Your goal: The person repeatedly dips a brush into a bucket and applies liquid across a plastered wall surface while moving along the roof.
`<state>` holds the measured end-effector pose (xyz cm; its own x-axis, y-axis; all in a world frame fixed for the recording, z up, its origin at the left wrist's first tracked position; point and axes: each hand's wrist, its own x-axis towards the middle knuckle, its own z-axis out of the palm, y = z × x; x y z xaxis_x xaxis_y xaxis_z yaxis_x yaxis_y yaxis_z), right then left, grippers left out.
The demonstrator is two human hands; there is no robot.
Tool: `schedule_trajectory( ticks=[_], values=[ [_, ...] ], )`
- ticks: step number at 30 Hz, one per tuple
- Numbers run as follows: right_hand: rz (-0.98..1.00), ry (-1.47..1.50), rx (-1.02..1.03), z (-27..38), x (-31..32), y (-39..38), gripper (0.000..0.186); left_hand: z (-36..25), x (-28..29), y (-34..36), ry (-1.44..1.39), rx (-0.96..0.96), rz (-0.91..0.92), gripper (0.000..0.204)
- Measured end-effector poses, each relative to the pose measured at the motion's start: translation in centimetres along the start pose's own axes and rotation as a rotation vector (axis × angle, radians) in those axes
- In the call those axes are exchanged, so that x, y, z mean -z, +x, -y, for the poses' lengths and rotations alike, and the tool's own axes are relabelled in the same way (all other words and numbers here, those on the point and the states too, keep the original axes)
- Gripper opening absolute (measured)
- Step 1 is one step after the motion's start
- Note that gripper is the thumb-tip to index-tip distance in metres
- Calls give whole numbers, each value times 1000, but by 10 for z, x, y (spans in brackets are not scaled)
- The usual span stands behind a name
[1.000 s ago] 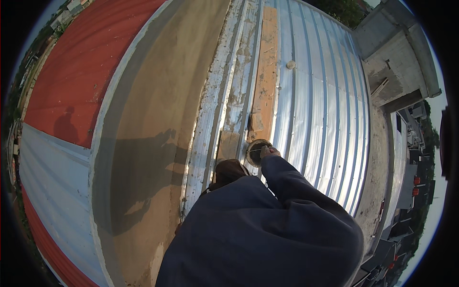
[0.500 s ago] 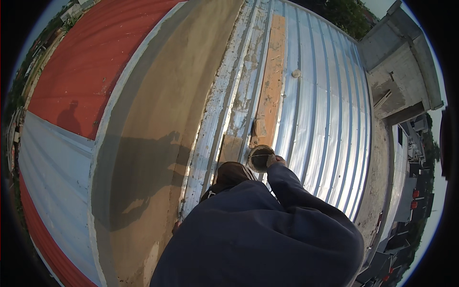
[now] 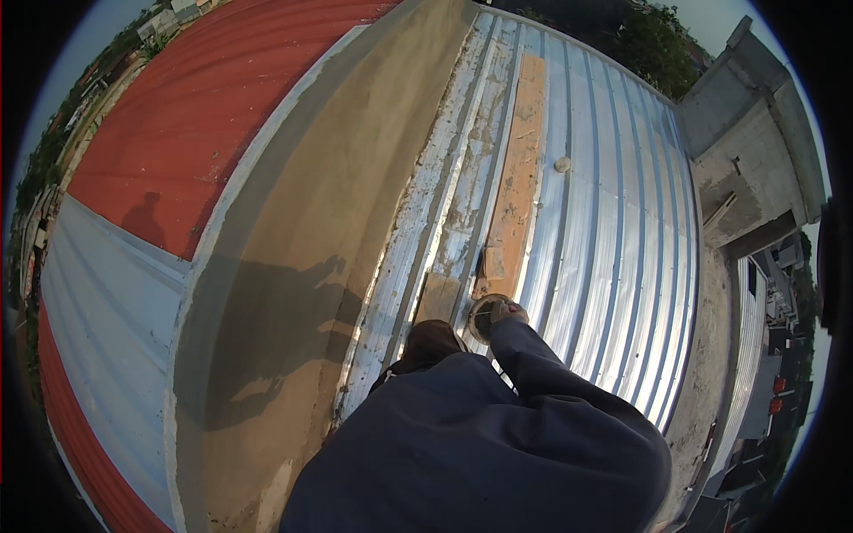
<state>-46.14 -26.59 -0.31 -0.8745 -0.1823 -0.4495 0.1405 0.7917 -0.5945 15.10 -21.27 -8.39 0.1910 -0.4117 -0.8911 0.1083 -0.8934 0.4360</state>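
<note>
My right hand (image 3: 508, 311) is closed at the right side of a round, mud-stained bucket (image 3: 480, 313), where its thin wire handle runs. The bucket hangs or stands by the near end of a long orange-brown plank (image 3: 519, 169); I cannot tell whether it touches the roof. Its inside is dark and partly covered by the hand. Just left of it is a dark shoe (image 3: 433, 338) on my foot. My left hand does not show; my dark sleeve and torso cover that side.
Silvery ribbed metal roofing (image 3: 613, 231) spreads to the right, with a small pale lump (image 3: 562, 164) on it. Short boards (image 3: 437, 297) lie near my foot. Left is a smooth plastered wall (image 3: 320, 169), then red roofing (image 3: 178, 133). A concrete structure (image 3: 755, 160) stands far right.
The view has shifted a little, so the roof and plank sit lower in it. My right hand stays on the bucket and now covers more of its opening.
</note>
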Motion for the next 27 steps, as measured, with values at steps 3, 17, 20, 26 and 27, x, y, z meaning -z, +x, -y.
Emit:
schedule_trajectory(
  ticks=[3,17,20,26,27],
  values=[
    [19,-112,-79,7,3,-1,33,0,-3,1,16,11,11,28],
    [-5,-21,21,-10,6,-6,27,-3,-5,2,-6,29,8,25],
    [-19,48,63,-15,2,1,28,-2,-6,2,-12,32,8,24],
    [-49,179,178,-12,-8,-3,30,-2,-12,1,-40,29,8,23],
    [-68,125,163,-8,-8,-5,31,-3,-13,0,-49,30,11,23]
  ],
)
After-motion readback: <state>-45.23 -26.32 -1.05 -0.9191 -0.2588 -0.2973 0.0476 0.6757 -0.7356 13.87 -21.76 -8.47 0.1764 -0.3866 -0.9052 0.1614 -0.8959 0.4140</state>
